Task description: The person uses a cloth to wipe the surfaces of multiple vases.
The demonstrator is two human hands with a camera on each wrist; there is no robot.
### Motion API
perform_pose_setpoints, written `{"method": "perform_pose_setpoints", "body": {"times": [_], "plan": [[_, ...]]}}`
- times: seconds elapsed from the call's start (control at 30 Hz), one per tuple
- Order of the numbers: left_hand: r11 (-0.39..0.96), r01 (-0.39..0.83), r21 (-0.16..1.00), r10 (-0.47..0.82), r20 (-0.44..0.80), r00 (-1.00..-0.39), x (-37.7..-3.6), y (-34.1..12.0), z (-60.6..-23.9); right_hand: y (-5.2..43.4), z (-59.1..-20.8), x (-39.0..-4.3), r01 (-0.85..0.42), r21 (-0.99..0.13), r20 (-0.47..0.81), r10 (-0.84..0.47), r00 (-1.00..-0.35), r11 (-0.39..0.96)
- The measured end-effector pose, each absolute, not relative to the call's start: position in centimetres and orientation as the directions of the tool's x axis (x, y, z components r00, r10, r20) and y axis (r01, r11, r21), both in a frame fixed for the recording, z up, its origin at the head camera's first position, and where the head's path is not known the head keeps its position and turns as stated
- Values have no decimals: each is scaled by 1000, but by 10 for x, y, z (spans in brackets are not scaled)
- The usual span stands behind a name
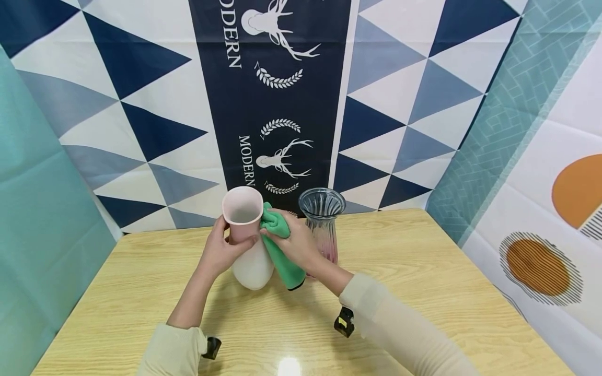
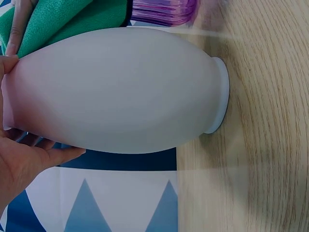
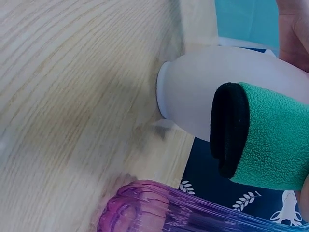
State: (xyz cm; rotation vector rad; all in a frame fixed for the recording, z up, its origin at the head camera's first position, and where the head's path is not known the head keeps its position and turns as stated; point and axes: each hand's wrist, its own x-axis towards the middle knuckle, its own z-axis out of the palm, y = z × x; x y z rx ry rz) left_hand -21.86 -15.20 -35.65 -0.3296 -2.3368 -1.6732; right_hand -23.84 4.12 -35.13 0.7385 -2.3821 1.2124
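A vase [image 1: 254, 269], pink at the neck and white below, appears to stand on the table near its back edge. Around its neck my left hand [image 1: 222, 251] curls from the left, thumb in front. My right hand [image 1: 297, 241] grips a bunched green cloth [image 1: 285, 265] with a dark edge and holds it against the neck's right side. The cloth's folded lower part [image 3: 275, 137] hangs beside the vase body in the right wrist view. In the left wrist view, the whole pale body [image 2: 130, 92] and its narrow foot show; the cloth hides part of the upper side.
Just right of the cloth stands a ribbed glass vase [image 1: 323, 208], blue at the rim and pink-purple lower down, partly behind my right forearm. The light wooden table [image 1: 414, 292] spreads around. Patterned fabric [image 1: 155, 120] hangs behind its back edge.
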Motion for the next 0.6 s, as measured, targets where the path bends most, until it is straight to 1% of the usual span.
{"method": "perform_pose_setpoints", "body": {"times": [0.1,0.23,0.47,0.6], "plan": [[312,327,892,44,330,-943,-219,-153,-356,41,-355,-238,-593,-630,522,-292,-801,501],[326,301,896,43,304,-952,-217,-152,-352,42,-360,-237,-586,-629,513,-293,-807,511],[336,277,900,39,281,-959,-199,-144,-328,46,-369,-235,-577,-616,505,-294,-812,536],[338,259,905,37,262,-964,-195,-142,-325,47,-375,-234,-581,-613,510,-294,-808,535]]}}
